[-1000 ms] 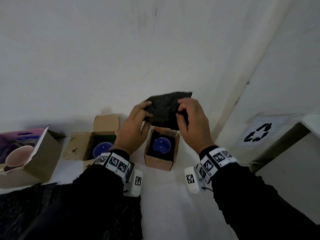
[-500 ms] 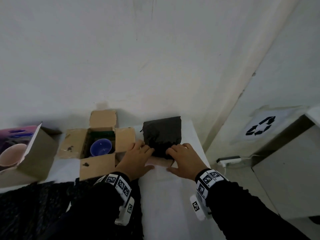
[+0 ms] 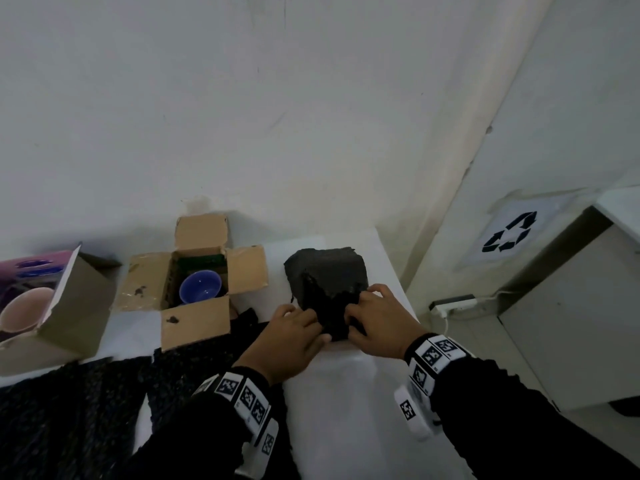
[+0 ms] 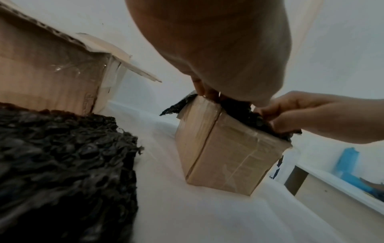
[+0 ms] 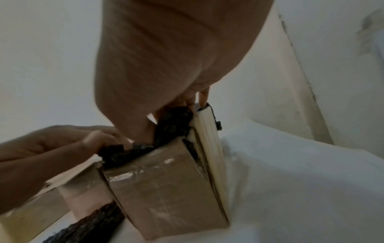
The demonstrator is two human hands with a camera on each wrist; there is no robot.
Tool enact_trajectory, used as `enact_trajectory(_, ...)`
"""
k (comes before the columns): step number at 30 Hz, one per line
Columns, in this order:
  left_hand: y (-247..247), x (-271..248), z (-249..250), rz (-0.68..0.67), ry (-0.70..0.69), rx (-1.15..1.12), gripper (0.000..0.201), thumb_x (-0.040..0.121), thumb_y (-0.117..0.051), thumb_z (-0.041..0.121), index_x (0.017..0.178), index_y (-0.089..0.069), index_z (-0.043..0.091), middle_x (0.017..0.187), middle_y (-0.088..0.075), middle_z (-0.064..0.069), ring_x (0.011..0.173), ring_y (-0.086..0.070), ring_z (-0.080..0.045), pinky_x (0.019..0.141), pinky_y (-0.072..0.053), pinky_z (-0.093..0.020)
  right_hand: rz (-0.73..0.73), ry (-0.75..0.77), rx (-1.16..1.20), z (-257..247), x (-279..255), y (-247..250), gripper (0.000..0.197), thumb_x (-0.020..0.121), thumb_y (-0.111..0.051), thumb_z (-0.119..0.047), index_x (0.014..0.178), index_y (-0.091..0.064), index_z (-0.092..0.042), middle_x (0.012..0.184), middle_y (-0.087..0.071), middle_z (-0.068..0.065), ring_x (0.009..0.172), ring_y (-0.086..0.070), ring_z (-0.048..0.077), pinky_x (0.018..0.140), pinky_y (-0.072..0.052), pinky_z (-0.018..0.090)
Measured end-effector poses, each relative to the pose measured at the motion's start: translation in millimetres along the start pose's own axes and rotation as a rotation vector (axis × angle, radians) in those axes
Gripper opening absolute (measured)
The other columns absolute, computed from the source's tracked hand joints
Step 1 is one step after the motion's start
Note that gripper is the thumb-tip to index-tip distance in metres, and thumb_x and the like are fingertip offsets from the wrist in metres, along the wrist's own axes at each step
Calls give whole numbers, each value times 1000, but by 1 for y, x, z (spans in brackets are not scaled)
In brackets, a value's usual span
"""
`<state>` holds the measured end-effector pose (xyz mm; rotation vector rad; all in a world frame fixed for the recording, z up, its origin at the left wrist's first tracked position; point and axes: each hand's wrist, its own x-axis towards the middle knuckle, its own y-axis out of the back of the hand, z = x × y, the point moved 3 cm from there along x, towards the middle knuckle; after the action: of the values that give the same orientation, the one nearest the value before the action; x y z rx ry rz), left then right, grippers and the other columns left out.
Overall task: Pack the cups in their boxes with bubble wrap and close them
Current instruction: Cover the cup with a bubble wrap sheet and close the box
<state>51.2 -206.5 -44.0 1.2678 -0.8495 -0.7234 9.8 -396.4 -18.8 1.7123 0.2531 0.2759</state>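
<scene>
A sheet of black bubble wrap (image 3: 325, 278) lies over the small cardboard box (image 4: 226, 156) at the table's right end and hides the cup inside. My left hand (image 3: 313, 329) and right hand (image 3: 356, 315) meet at the sheet's near edge. Both pinch it with curled fingers and press it down at the box rim, as the wrap (image 5: 174, 125) in the right wrist view shows. A second box (image 3: 194, 271) stands open to the left with a blue cup (image 3: 200, 287) in it. A pink cup (image 3: 24, 308) sits in a purple-lidded box (image 3: 69, 317) at far left.
More black bubble wrap (image 3: 86, 410) lies spread on the near left of the white table (image 3: 346, 427). The wall is close behind the boxes. The table's right edge drops to a floor with a power strip (image 3: 453, 304) and a cabinet (image 3: 571, 306).
The wrap, first held up above the small box with its blue cup showing, came down over the box. Both hands now tuck its near edge in, crumpling it.
</scene>
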Motion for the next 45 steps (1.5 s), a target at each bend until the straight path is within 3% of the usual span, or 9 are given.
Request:
enact_trajectory(5, 17, 13, 9, -45, 38, 62, 57, 100, -15, 55, 78, -61, 28, 75, -66, 9, 77, -61, -10, 110, -19, -39, -49, 2, -165, -3, 3, 6, 55, 91, -31, -59, 73, -70, -24, 76, -58, -8, 97, -38, 15, 93, -26, 41)
enact_trajectory(10, 11, 9, 13, -31, 65, 57, 54, 98, -22, 54, 81, -63, 24, 80, -68, 7, 89, -60, -16, 101, -28, -45, -91, 1, -114, -13, -7, -4, 42, 96, -25, -46, 91, -54, -17, 83, -60, 0, 83, -52, 23, 95, -32, 45)
enact_trajectory(17, 7, 5, 15, -134, 117, 113, 58, 92, -26, 58, 83, -73, 26, 97, -59, 6, 109, -48, -21, 101, -27, -49, -205, -119, -27, -20, -9, -18, 81, 86, 2, -66, 101, -66, -24, 104, -66, -3, 111, -49, 17, 105, -10, 45)
enact_trajectory(21, 11, 7, 9, -268, 123, 50, 71, 90, -10, 61, 111, -69, 29, 111, -65, 14, 129, -37, -12, 115, -2, -55, -91, -209, 36, -14, -8, -9, 45, 97, -27, -54, 96, -65, -30, 102, -60, -12, 109, -47, 13, 92, -20, 40)
enact_trajectory(26, 31, 10, 1, 17, 136, -242, 53, 97, -25, 53, 98, -70, 25, 95, -68, 9, 93, -61, -8, 99, -43, -38, 451, -470, 327, 11, 12, 13, 20, 89, -57, -40, 102, -54, -25, 101, -57, -3, 94, -52, 19, 84, -42, 40)
enact_trajectory(28, 33, 7, -9, 207, 224, -389, 38, 96, -41, 49, 94, -69, 24, 89, -65, 8, 83, -59, -9, 77, -51, -36, 315, -641, 475, 27, 34, 10, 46, 93, -50, -49, 128, -46, -19, 124, -56, 7, 113, -53, 27, 96, -44, 48)
enact_trajectory(31, 31, 5, -27, 359, 355, -423, 27, 93, -52, 43, 101, -67, 22, 99, -58, 6, 96, -52, -10, 86, -44, -26, 67, -807, 576, 42, 60, -3, 69, 92, -45, -59, 145, -34, -16, 141, -50, 10, 129, -46, 32, 106, -37, 49)
enact_trajectory(37, 12, 30, -59, 17, 894, -1046, 69, 95, -46, 53, 150, -22, 19, 141, -45, -4, 125, -48, -21, 103, -40, -38, 429, -689, 482, 49, 62, -10, 25, 84, -69, -20, 109, -68, -25, 102, -69, -2, 102, -59, 25, 92, -46, 48)
enact_trajectory(45, 27, 68, -66, 488, 812, -957, 46, 90, -68, 23, 132, -50, 20, 103, -62, 2, 93, -62, -12, 80, -51, -20, 624, -231, 433, 25, 40, 4, 42, 83, -55, -7, 124, -60, -15, 97, -58, 1, 91, -51, 17, 80, -44, 27)
